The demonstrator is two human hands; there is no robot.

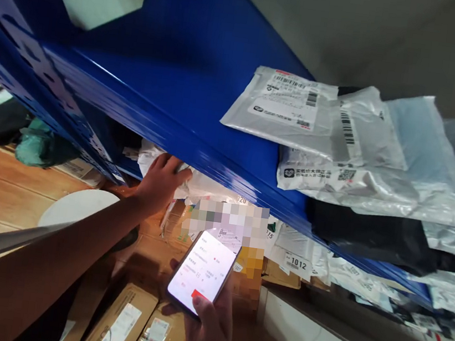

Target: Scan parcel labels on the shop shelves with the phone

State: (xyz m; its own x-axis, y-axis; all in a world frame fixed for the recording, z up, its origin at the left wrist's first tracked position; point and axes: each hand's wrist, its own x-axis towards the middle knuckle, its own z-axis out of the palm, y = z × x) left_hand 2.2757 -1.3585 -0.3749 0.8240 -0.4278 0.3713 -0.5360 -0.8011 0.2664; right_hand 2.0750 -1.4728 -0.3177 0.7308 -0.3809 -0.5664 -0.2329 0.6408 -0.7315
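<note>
My left hand (162, 180) reaches in under the blue shelf, its fingers closed on a white plastic mailer bag (197, 183). The bag's far part is hidden behind the shelf edge. Lower down, my right hand (210, 322) holds a smartphone (203, 271) with a lit white screen. The right thumb lies over a red button near the bottom of the screen. Other fingers show along the phone's left side. Beyond the phone is a row of parcels, one with a label (298, 263) reading 1012; part of that area is blurred out.
Grey and white mailers (280, 107) lie on the blue metal shelf (158, 88) above my hands. Cardboard boxes (122, 319) stand on the floor below. A round white stool top (80, 204) is left of my forearm. A dark green bag (38, 143) lies farther left.
</note>
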